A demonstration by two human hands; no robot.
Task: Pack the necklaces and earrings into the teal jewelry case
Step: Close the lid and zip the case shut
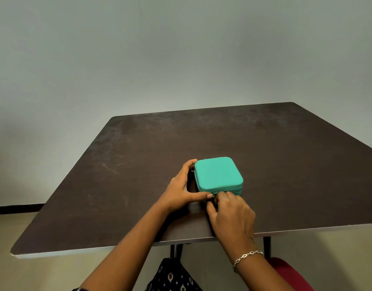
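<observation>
Item, teal jewelry case [217, 174]: one; square with rounded corners, lid down flat, zip seam running round its side wall.
Location of case: resting on the bench [139, 164], in its near half, slightly right of centre, close to the near edge.
Bench: one; dark brown top, scuffed, with pale streaks toward the far-left part; pale edge band along the near side; dark legs show below the near edge.
Hands, count: two, bare, both at the case, set close together at its near-left corner.
Left hand [180, 190]: clamped on the case's left side; fingers curl round the far-left corner, thumb lies along the near-left corner at the seam.
Right hand [231, 211]: back of hand toward the camera, fingers curled, tips bunched against the front zip seam just beside the left thumb; whether they pinch anything is hidden, cannot tell.
Small metal part [212, 196]: one; a glint at the seam between the left thumb tip and the right fingertips; too small to identify.
Bracelet [247, 256]: one; silver-coloured links, on the right wrist.
Patterned fabric [172, 278]: one piece; dark with pale motifs, below the bench edge between the forearms.
Red rounded object [290, 274]: one; bottom right, partly behind the right forearm.
Wall [180, 49]: plain, pale grey-green, behind the bench.
</observation>
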